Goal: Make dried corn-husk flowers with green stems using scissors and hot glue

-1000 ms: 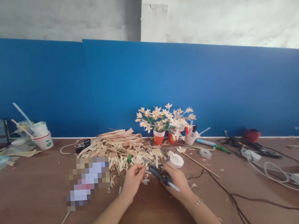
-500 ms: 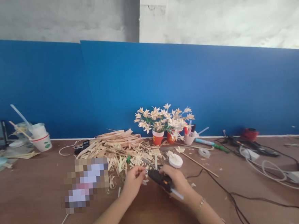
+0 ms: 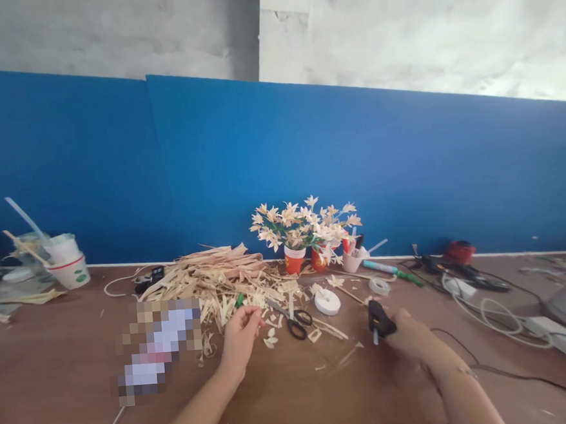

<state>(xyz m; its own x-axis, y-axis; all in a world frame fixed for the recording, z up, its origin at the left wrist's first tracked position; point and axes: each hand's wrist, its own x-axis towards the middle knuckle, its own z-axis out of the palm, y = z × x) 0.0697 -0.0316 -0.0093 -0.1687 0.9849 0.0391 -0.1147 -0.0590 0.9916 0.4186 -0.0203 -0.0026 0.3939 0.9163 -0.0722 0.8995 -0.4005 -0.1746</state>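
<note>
My left hand (image 3: 242, 339) is closed in a pinch in front of the heap of pale dried strips (image 3: 219, 274); whatever is between its fingertips is too small to make out. Over on the right, my right hand (image 3: 404, 334) is wrapped round a black glue gun (image 3: 380, 320). Black-handled scissors (image 3: 298, 324) lie between the hands, among pale scraps. A white tape roll (image 3: 327, 302) rests just beyond them. Pale flowers on green stems (image 3: 303, 223) stand in red paper cups (image 3: 295, 261) at the back.
A blue partition (image 3: 307, 145) runs along the table's back edge. White cups with sticks (image 3: 70, 272) stand at the far left. Cables, a white power strip (image 3: 560, 338) and a red object (image 3: 459, 252) lie on the right. A blurred-out patch (image 3: 157, 350) covers something at the left.
My right hand has moved right with the glue gun, away from my left hand, uncovering the scissors. My left hand stays pinched in nearly the same place.
</note>
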